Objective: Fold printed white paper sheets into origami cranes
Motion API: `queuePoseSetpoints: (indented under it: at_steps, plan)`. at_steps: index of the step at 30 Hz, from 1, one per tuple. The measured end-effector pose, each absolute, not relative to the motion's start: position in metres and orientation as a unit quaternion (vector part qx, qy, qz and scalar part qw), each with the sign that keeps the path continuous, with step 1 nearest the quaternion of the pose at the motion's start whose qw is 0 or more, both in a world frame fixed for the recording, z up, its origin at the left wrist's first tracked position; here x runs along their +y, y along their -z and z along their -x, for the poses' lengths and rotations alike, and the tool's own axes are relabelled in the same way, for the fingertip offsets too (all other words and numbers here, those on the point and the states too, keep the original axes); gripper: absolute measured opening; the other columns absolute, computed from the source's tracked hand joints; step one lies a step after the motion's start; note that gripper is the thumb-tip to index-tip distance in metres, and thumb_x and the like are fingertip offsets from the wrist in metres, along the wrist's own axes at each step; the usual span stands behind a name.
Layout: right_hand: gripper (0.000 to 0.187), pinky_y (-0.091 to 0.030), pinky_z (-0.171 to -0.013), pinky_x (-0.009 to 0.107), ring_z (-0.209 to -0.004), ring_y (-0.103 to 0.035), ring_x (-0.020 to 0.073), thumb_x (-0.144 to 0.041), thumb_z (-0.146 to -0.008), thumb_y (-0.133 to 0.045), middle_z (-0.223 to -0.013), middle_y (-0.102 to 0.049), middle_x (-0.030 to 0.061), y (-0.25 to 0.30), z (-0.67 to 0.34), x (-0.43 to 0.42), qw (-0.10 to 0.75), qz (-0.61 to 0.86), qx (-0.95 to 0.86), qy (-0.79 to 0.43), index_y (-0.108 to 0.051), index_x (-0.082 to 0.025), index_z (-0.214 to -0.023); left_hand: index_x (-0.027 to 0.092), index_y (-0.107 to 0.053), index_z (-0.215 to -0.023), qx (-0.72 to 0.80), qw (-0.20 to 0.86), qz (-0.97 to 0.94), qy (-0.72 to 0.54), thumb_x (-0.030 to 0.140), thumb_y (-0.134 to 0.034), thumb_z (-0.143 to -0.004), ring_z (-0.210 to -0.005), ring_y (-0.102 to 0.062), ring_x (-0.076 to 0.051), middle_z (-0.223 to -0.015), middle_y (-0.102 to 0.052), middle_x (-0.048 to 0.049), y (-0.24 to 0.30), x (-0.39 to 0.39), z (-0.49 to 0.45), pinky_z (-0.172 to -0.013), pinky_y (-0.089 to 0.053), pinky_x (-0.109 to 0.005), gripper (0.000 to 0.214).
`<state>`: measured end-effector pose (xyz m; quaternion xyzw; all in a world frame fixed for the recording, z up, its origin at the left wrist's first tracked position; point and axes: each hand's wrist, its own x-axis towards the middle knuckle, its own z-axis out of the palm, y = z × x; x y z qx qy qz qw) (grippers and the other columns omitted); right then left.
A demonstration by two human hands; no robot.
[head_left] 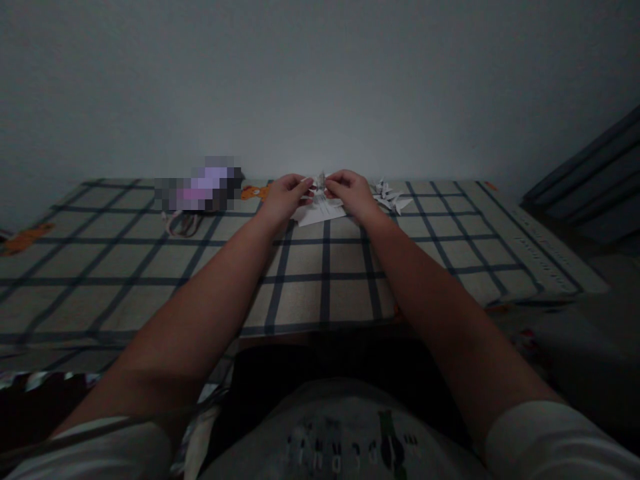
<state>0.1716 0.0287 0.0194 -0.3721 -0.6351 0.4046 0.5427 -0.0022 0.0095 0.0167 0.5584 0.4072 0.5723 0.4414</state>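
Both arms reach forward over a checked cloth (325,293). My left hand (284,195) and my right hand (353,192) meet at the far middle, fingers pinched on a small white folded paper piece (320,181). Under the hands lies a flat white paper sheet (320,213). To the right of my right hand rest other folded white paper shapes (393,198), untouched.
A purple blurred object (205,187) with a looped strap (183,223) lies at the far left of the cloth. Orange printed figures (253,193) show on the cloth. A plain wall stands behind. A dark slanted panel (590,180) is at the right.
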Motion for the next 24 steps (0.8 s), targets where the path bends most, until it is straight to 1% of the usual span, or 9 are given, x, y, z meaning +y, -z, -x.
queuePoseSetpoints:
  at_steps: [3, 5, 7, 10, 12, 15, 18, 20, 24]
  plan:
    - [0.010, -0.052, -0.071, 0.025, -0.068, -0.061, 0.0096, -0.026, -0.084, -0.068, -0.074, -0.062, -0.0038, -0.015, -0.171, 0.033, 0.547, 0.372, -0.629, -0.408, -0.059, -0.020, -0.081, 0.018, -0.064, -0.079, 0.402, 0.396, -0.594, -0.574, 0.033, -0.074, -0.083, -0.072, -0.062, -0.012, -0.078, -0.066, -0.0002, -0.015, 0.010, 0.003, -0.072, -0.054, -0.025, 0.019]
    - [0.010, -0.052, -0.071, 0.025, -0.068, -0.060, 0.0098, -0.026, -0.083, -0.067, -0.075, -0.062, -0.0038, -0.014, -0.171, 0.034, 0.546, 0.373, -0.643, -0.387, -0.060, -0.020, -0.083, 0.019, -0.066, -0.080, 0.406, 0.363, -0.613, -0.572, 0.033, -0.075, -0.083, -0.071, -0.062, -0.012, -0.077, -0.066, 0.0000, -0.014, 0.010, 0.004, -0.073, -0.054, -0.025, 0.018]
    - [0.011, -0.052, -0.075, 0.026, -0.072, -0.060, 0.0107, -0.027, -0.082, -0.069, -0.077, -0.063, -0.0028, -0.014, -0.173, 0.032, 0.539, 0.368, -0.673, -0.349, -0.062, -0.020, -0.085, 0.019, -0.068, -0.082, 0.407, 0.337, -0.628, -0.571, 0.034, -0.077, -0.082, -0.072, -0.063, -0.012, -0.078, -0.067, -0.0004, -0.012, 0.010, 0.005, -0.074, -0.055, -0.026, 0.018]
    - [0.013, -0.052, -0.084, 0.029, -0.082, -0.061, 0.0142, -0.030, -0.081, -0.073, -0.084, -0.067, 0.0006, -0.018, -0.176, 0.026, 0.523, 0.362, -0.717, -0.286, -0.066, -0.020, -0.087, 0.019, -0.069, -0.083, 0.396, 0.323, -0.636, -0.578, 0.035, -0.080, -0.079, -0.074, -0.063, -0.013, -0.081, -0.067, -0.0011, -0.010, 0.009, 0.004, -0.076, -0.056, -0.027, 0.020]
    - [0.011, -0.052, -0.086, 0.030, -0.086, -0.062, 0.0156, -0.031, -0.083, -0.071, -0.087, -0.069, 0.0024, -0.021, -0.177, 0.024, 0.525, 0.366, -0.720, -0.268, -0.067, -0.020, -0.084, 0.018, -0.068, -0.082, 0.389, 0.338, -0.623, -0.589, 0.035, -0.080, -0.077, -0.075, -0.063, -0.013, -0.081, -0.067, -0.0009, -0.011, 0.008, 0.002, -0.077, -0.057, -0.028, 0.021]
    - [0.013, -0.052, -0.084, 0.029, -0.083, -0.063, 0.0145, -0.030, -0.086, -0.068, -0.082, -0.067, 0.0015, -0.021, -0.175, 0.025, 0.550, 0.373, -0.695, -0.276, -0.064, -0.020, -0.079, 0.018, -0.063, -0.077, 0.388, 0.392, -0.568, -0.611, 0.030, -0.079, -0.077, -0.078, -0.065, -0.013, -0.080, -0.065, -0.0002, -0.014, 0.006, -0.003, -0.080, -0.059, -0.030, 0.020]
    - [0.019, -0.053, -0.077, 0.026, -0.076, -0.063, 0.0122, -0.032, -0.090, -0.065, -0.073, -0.062, -0.0015, -0.019, -0.170, 0.030, 0.568, 0.389, -0.643, -0.336, -0.057, -0.021, -0.076, 0.019, -0.054, -0.073, 0.387, 0.456, -0.498, -0.628, 0.025, -0.074, -0.079, -0.083, -0.067, -0.012, -0.078, -0.062, 0.0011, -0.017, 0.007, -0.005, -0.082, -0.058, -0.028, 0.022]
    - [0.021, -0.053, -0.073, 0.024, -0.075, -0.064, 0.0114, -0.031, -0.091, -0.064, -0.071, -0.061, -0.0024, -0.018, -0.168, 0.033, 0.564, 0.394, -0.617, -0.381, -0.054, -0.021, -0.076, 0.019, -0.052, -0.072, 0.387, 0.488, -0.470, -0.625, 0.025, -0.072, -0.079, -0.083, -0.067, -0.012, -0.078, -0.062, 0.0011, -0.017, 0.008, -0.005, -0.082, -0.057, -0.027, 0.022]
    - [0.021, -0.053, -0.075, 0.024, -0.075, -0.064, 0.0107, -0.028, -0.090, -0.065, -0.073, -0.060, -0.0023, -0.017, -0.167, 0.034, 0.558, 0.394, -0.603, -0.413, -0.052, -0.021, -0.076, 0.019, -0.060, -0.080, 0.408, 0.526, -0.461, -0.586, 0.031, -0.073, -0.078, -0.083, -0.066, -0.013, -0.088, -0.068, -0.0035, -0.015, 0.011, -0.001, -0.081, -0.056, -0.028, 0.017]
